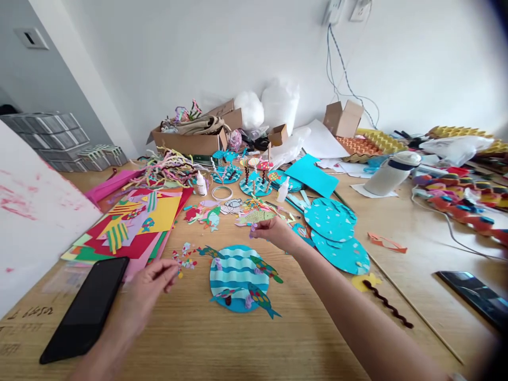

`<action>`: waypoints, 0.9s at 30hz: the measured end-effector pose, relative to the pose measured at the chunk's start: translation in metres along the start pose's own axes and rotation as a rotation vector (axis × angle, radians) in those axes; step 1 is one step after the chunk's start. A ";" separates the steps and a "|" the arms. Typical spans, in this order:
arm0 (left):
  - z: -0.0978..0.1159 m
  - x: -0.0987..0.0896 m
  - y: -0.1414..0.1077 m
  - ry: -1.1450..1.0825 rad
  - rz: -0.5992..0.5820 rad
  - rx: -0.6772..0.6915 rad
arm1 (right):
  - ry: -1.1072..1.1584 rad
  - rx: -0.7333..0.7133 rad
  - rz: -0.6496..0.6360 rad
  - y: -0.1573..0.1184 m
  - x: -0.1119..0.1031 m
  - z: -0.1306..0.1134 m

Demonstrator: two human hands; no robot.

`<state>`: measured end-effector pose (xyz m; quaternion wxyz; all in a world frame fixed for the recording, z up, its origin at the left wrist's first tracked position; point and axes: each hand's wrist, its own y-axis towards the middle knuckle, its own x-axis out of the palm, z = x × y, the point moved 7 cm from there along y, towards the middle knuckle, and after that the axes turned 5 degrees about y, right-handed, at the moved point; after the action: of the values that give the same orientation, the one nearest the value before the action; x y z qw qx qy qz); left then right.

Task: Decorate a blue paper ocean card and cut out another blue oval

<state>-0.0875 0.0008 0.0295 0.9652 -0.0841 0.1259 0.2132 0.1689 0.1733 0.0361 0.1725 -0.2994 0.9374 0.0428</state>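
Before me lies a blue round plate (239,306) with pale wavy strips and paper fish at its edges. Small purple pieces sit beside the fish. Above the plate, my right hand (272,233) pinches a small purple piece (253,227). My left hand (153,283) hovers left of the plate, fingers pressed together; whether anything is between them is too small to tell. Tiny coloured paper scraps (186,254) lie just beyond its fingertips. A green paper fish (256,217) lies behind my right hand.
Coloured paper sheets (164,211) and a black phone (87,307) lie at left. Glue bottles (201,184), a tape ring (221,192) and finished plates stand behind. Blue speckled discs (343,254), a thin stick (413,307), a white bottle (391,174) and another phone are at right.
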 end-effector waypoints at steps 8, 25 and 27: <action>-0.012 0.062 0.006 0.305 -0.140 0.267 | 0.058 0.058 -0.028 0.006 0.028 0.017; -0.007 0.079 0.014 0.423 -0.066 0.531 | 0.294 0.132 0.155 -0.001 0.033 0.062; -0.005 0.080 0.014 0.431 -0.049 0.544 | 0.311 0.124 0.193 -0.003 0.032 0.063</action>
<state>-0.0247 0.0430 0.0006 0.9084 0.1303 0.3768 0.1258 0.1645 0.1651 -0.0341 0.0389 -0.2000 0.9780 -0.0456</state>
